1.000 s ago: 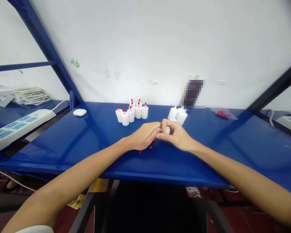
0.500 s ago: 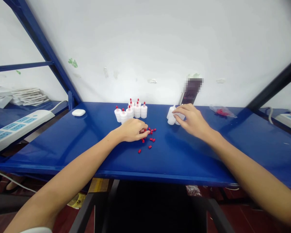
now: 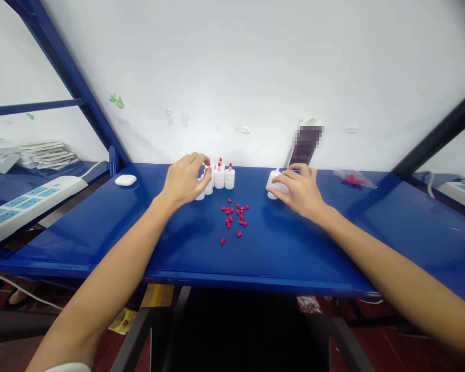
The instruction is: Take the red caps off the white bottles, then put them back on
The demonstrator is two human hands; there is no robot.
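Note:
My left hand [image 3: 186,178] is over the group of white dropper bottles [image 3: 229,179] with red caps at the back left. Its thumb and index finger are curved and apart, close to the red tops; the hand hides some bottles, and contact is unclear. Below it, several loose red caps [image 3: 230,219] lie scattered across the blue table. My right hand [image 3: 301,192] is at the white bottles [image 3: 273,178] further right, whose pale tips have no red caps. Its fingers are spread and bent, with thumb and index across the bottles' front; they partly cover them.
A phone-like dark panel [image 3: 307,147], partly pixelated, leans against the wall behind my right hand. A clear bag of red pieces [image 3: 354,179] lies to the right. A white rounded case [image 3: 125,180] sits at the left. A power strip [image 3: 34,204] rests beyond the left frame.
My left hand has moved up and left from the loose red caps to the capped bottles, uncovering the caps. My right hand has shifted slightly left and down at the white bottles.

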